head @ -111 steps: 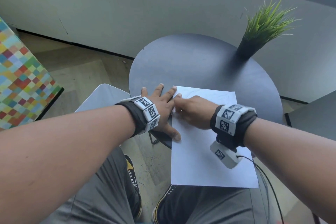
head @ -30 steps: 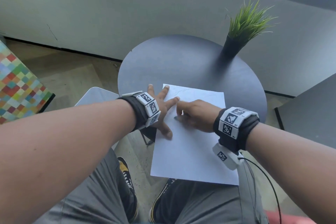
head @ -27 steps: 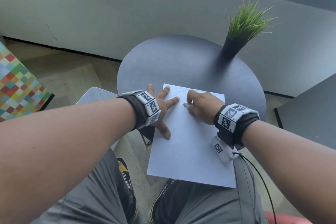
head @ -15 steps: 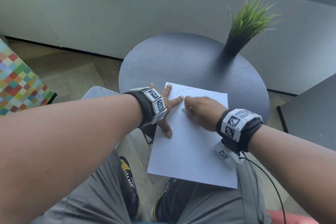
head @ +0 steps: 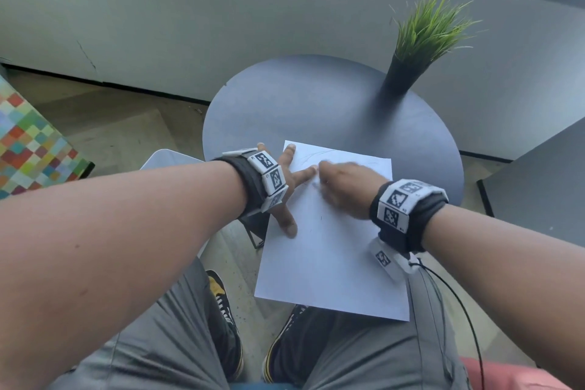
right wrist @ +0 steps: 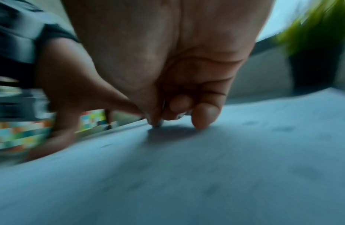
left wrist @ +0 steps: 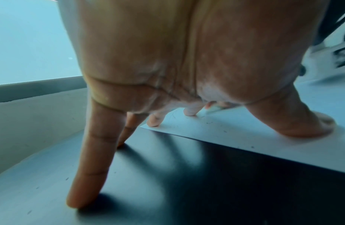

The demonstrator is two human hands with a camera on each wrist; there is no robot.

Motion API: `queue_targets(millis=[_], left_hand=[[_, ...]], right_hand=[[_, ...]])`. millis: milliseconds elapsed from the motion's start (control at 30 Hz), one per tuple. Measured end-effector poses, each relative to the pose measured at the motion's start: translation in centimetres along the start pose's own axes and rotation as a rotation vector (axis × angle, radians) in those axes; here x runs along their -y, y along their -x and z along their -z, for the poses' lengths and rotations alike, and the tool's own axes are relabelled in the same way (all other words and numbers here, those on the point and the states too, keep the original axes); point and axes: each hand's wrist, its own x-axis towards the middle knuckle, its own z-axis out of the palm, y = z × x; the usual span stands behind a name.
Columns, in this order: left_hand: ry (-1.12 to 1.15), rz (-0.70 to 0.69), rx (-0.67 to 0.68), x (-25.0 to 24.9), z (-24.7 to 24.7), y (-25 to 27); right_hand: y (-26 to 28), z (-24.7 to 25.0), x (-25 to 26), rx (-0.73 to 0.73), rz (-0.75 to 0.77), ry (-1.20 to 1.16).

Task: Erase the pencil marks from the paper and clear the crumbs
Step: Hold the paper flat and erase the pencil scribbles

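A white sheet of paper (head: 332,247) lies on the round dark table (head: 332,111), its near end hanging over the table's edge above my lap. Faint pencil lines (head: 313,155) show near its far edge. My left hand (head: 285,180) is spread flat; its thumb (left wrist: 310,124) and two fingers press the paper's left side, the other fingers press the table. My right hand (head: 329,177), blurred, is curled and pinches a small eraser (right wrist: 157,124) against the upper part of the paper, close to the left forefinger. Small dark crumbs (left wrist: 208,122) lie on the sheet.
A black pot with green grass (head: 421,41) stands at the table's far right. A grey tabletop (head: 538,187) is on the right, a white seat (head: 171,158) and a colourful chequered surface (head: 28,142) on the left. A black cable (head: 459,304) hangs from my right wrist.
My right hand has rubbed back and forth over the upper part of the paper and is now blurred near the left forefinger. My left hand has stayed pressed on the sheet.
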Motion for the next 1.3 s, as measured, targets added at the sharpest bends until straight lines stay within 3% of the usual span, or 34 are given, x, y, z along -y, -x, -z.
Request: queue_targets(millis=[67,200,267,400,467,600,633,767,833,933,967,1100,1167,1233,1300], left_hand=[[0.003,0.006,0.003,0.0,-0.1,0.1],[-0.018,0.0,-0.005,-0.1,0.0,0.2],[-0.015,0.001,0.0,-0.2,0.1,0.2],[-0.005,0.0,0.004,-0.1,0.1,0.2],[-0.011,-0.003,0.009,-0.1,0.1,0.1],[-0.037,0.0,0.01,-0.2,0.1,-0.1],[-0.041,-0.001,0.007,-0.2,0.1,-0.3],[-0.031,-0.001,0.008,-0.2,0.1,-0.4],[-0.038,0.001,0.005,-0.3,0.1,-0.3],[-0.054,0.003,-0.001,-0.4,0.1,-0.2],[-0.054,0.005,0.0,-0.4,0.1,-0.2],[-0.05,0.009,0.001,-0.5,0.2,-0.1],[-0.054,0.005,0.005,-0.5,0.3,0.0],[-0.061,0.006,0.005,-0.5,0.3,0.1],[-0.061,0.007,0.007,-0.5,0.3,0.1]], right_hand=[[-0.2,0.1,-0.5,-0.055,-0.068,0.019],[3.0,-1.2,2.6,0.138,0.232,0.012],[2.8,-1.0,1.5,0.109,0.179,0.01],[1.0,-0.4,-1.8,-0.043,-0.135,-0.007],[1.5,-0.8,-1.0,-0.056,-0.091,0.002],[3.9,-1.4,2.2,0.091,0.18,0.004],[3.7,-1.2,1.9,0.092,0.163,0.011],[1.5,-0.4,-1.6,-0.047,-0.131,0.002],[2.0,-0.9,-0.4,-0.03,-0.067,-0.004],[4.1,-2.0,2.6,0.123,0.165,-0.004],[4.2,-1.7,2.4,0.12,0.153,0.003],[2.3,-0.4,-1.3,-0.017,-0.141,-0.026],[3.1,-1.0,0.3,-0.003,-0.081,-0.015],[4.6,-1.8,2.7,0.081,0.094,-0.003],[4.8,-1.7,2.1,0.106,0.082,-0.013]])
